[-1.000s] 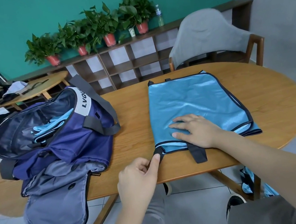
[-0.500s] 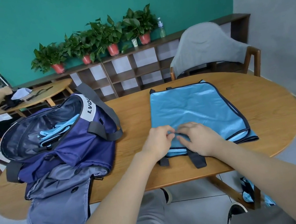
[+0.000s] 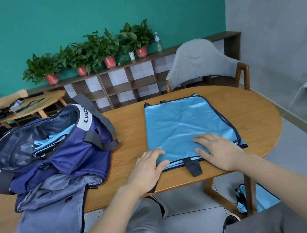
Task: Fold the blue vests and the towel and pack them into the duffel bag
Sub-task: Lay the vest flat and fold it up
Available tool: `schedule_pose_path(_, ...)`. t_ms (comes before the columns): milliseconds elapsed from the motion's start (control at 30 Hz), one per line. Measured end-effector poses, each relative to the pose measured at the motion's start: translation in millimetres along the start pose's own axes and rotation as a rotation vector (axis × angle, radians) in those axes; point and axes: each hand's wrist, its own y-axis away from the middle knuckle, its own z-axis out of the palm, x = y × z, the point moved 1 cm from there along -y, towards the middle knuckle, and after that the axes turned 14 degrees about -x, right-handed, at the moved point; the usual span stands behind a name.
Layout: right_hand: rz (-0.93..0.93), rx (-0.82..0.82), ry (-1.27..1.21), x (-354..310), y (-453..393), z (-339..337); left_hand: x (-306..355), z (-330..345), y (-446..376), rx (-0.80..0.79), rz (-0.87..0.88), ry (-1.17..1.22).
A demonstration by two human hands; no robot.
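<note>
1. The vest [image 3: 185, 129] lies flat on the table [image 3: 255, 120], at 3 o'clock from the open bag [image 3: 53, 152].
2. Left hand [image 3: 148, 167] presses its near-left corner, fingers straight, gripping nothing.
3. Right hand [image 3: 218, 152] lies flat on its near edge, fingers spread.

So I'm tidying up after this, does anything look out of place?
Yes: a blue cloth lies on the floor beside the table leg, not on the table with the vest both hands press flat.
</note>
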Motion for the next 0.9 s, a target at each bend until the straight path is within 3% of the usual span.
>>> schedule_pose_path(233,0.027,0.121,-0.156,50,84,3,-5,8,37,0.132,0.029,0.170)
schedule_pose_path(433,0.009,0.172,-0.245,49,113,7,8,8,62,0.113,-0.012,0.301)
schedule_pose_path(633,0.034,0.370,-0.157,40,119,17,19,17,87,0.225,-0.067,0.272)
schedule_pose_path(767,0.018,0.281,-0.144,27,125,3,33,3,90,0.198,-0.100,0.303)
schedule_pose_path(900,0.014,0.139,-0.383,18,134,-29,43,-19,92,0.225,-0.079,0.375)
